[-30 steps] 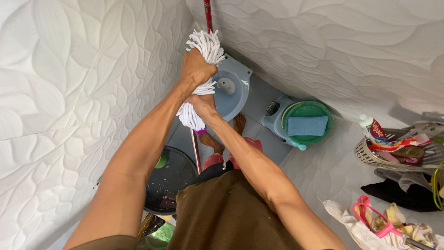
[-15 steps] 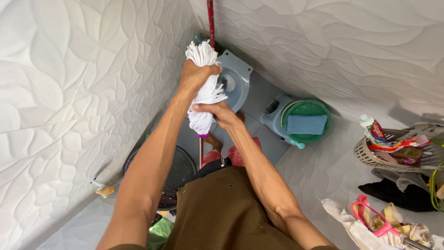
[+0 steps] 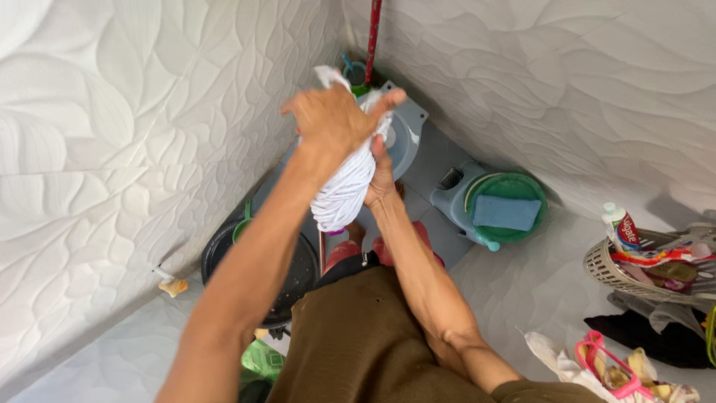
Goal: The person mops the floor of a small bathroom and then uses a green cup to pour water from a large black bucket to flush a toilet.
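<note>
- Head view: the left hand (image 3: 332, 119) is clenched round the upper part of a white string mop head (image 3: 344, 186), held up in front of the person, over the floor in the corner of the tiled walls.
- Right hand (image 3: 382, 183) grasps the same bundle lower down, from behind; its fingers are mostly hidden.
- Strands look soft and limp, likely damp and a little heavy, so they would sag and slip unless bunched tightly.
- Best hold seems to be around the gathered strands, near the purple collar (image 3: 335, 231).
- Below stand a grey basin (image 3: 406, 138), a dark round pan (image 3: 294, 276) and a green bucket (image 3: 514, 227).
</note>
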